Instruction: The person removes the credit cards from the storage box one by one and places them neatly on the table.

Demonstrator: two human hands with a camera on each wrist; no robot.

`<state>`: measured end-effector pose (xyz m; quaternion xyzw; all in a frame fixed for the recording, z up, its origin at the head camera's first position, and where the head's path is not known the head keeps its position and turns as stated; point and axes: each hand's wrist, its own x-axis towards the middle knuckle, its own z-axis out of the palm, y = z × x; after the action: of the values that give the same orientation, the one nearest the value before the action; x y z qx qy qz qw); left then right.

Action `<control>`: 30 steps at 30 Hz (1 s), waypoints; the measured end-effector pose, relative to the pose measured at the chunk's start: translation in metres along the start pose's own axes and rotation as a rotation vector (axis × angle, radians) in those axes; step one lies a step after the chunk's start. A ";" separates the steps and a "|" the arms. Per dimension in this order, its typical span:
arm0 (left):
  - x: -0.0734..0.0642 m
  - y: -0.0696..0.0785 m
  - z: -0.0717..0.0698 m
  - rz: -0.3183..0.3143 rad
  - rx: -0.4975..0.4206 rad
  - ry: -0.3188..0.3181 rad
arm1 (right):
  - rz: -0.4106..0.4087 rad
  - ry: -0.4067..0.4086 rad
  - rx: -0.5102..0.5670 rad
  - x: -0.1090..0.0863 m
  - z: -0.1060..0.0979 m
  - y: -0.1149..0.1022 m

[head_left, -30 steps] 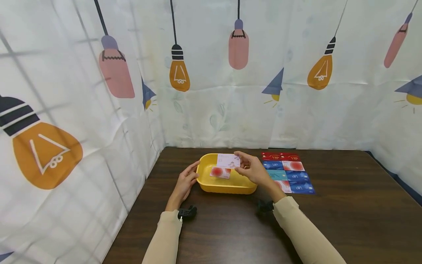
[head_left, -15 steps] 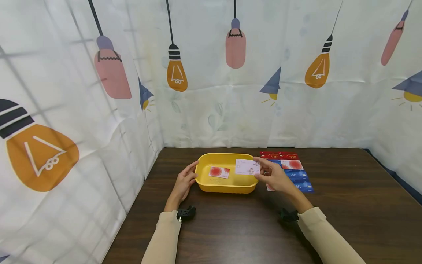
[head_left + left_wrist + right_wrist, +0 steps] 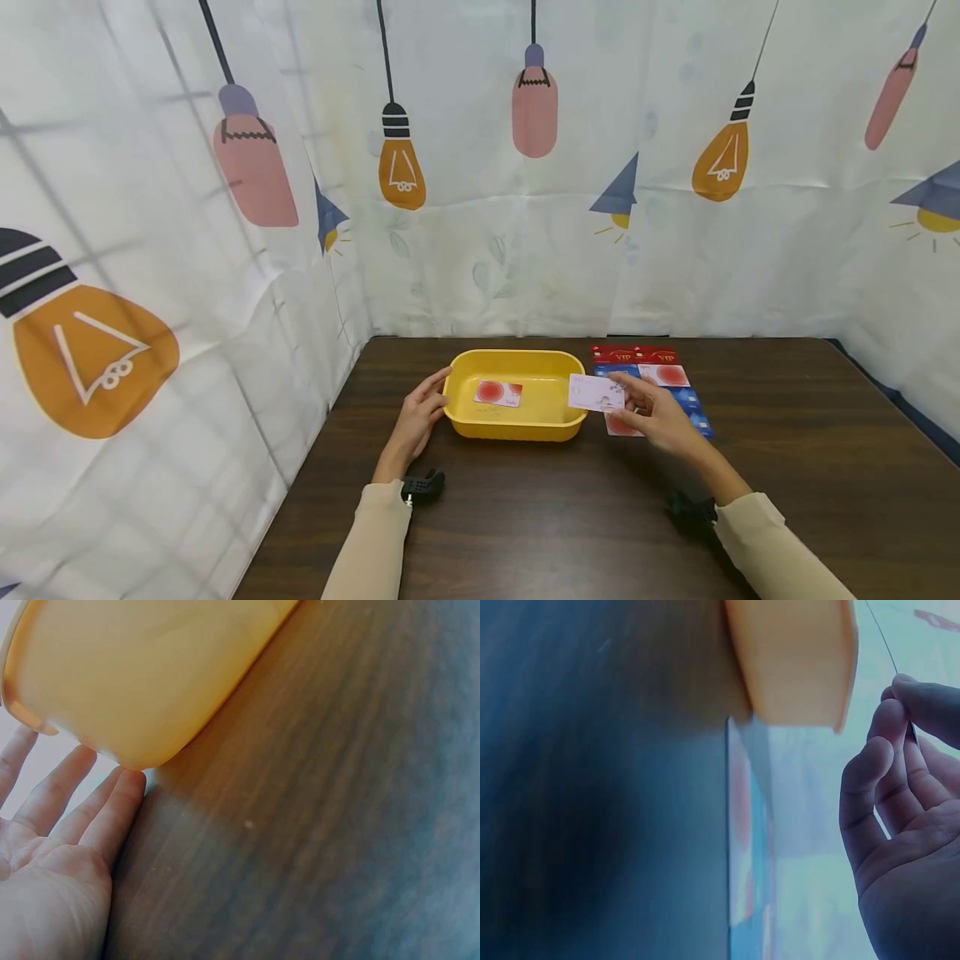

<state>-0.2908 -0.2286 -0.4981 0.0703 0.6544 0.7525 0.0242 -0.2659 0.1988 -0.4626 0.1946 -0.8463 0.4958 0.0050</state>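
Observation:
My right hand pinches a pale pink VIP card between thumb and fingertips, above the right end of a yellow plastic tray. In the right wrist view the card shows edge-on as a thin line. Inside the tray lies one white card with a red circle. My left hand has its fingers extended, with the fingertips against the tray's left end; the left wrist view shows these fingers at the tray's wall.
Right of the tray, two columns of VIP cards lie flat on the dark wooden table: red cards at the back, blue ones and red-circle ones nearer, partly hidden by my right hand. A printed curtain hangs behind the table.
My right hand has carried the pale pink card rightward, from over the middle of the tray to its right end. The left hand has stayed at the tray's left end.

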 end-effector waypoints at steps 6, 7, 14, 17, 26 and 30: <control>0.000 0.000 0.000 -0.006 -0.001 0.007 | 0.011 -0.018 -0.003 -0.014 -0.014 0.011; 0.000 0.000 0.000 -0.005 0.000 0.008 | 0.011 -0.023 0.001 -0.016 -0.016 0.012; 0.000 0.002 0.001 -0.006 0.004 -0.002 | -0.003 -0.040 0.032 -0.028 -0.028 0.023; 0.000 0.002 0.001 -0.008 0.007 0.002 | -0.005 -0.047 0.024 -0.031 -0.033 0.026; 0.000 0.001 0.000 -0.011 0.012 -0.003 | 0.072 -0.136 -0.057 -0.034 -0.045 0.026; 0.001 0.001 0.000 -0.003 0.016 0.000 | 0.060 -0.198 -0.056 -0.035 -0.047 0.028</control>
<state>-0.2921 -0.2284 -0.4971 0.0697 0.6605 0.7471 0.0248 -0.2518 0.2617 -0.4688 0.2169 -0.8617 0.4501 -0.0884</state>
